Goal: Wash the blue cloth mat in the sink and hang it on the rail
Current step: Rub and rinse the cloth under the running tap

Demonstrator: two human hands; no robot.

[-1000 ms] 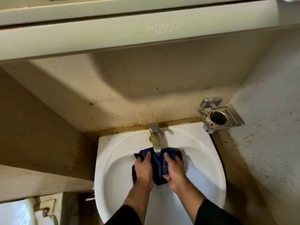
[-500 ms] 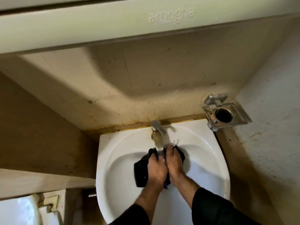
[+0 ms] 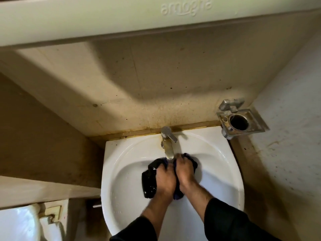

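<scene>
Room: stained beige wall panels behind and to the left of a white ceramic sink (image 3: 121, 188); speckled pale wall on the right.
Sink: basin set against the back wall, rim wide at the rear and rounded toward the near edge; small droplets on the left inner slope.
Tap: single-lever metal tap (image 3: 168, 142) at the centre of the sink's rear rim, spout pointing toward the basin's centre; spout tip sits directly above the bunched cloth.
Blue cloth mat: wet, dark, crumpled blue cloth mat (image 3: 149, 181) inside the basin, just in front of the tap spout, bunched between both hands; one fold hangs out past the left hand toward the basin's left slope, another shows beyond the right hand.
Left hand: left hand (image 3: 165, 179) pressed onto the mat, fingers curled down over the fabric and gripping it.
Right hand: right hand (image 3: 185, 171) side by side with the left and touching it, fingers curled round the mat's upper end near the spout.
Sleeves: dark sleeves (image 3: 224, 221) cover both forearms at the sink's near edge.
Holder: square metal tumbler holder (image 3: 240, 120) fixed to the right wall, beside the sink's rear right corner.
Cabinet: pale overhead unit (image 3: 86, 16) with embossed lettering, above the sink.
Toilet: white ceramic fixture (image 3: 17, 223) at lower left, well apart from the sink.
</scene>
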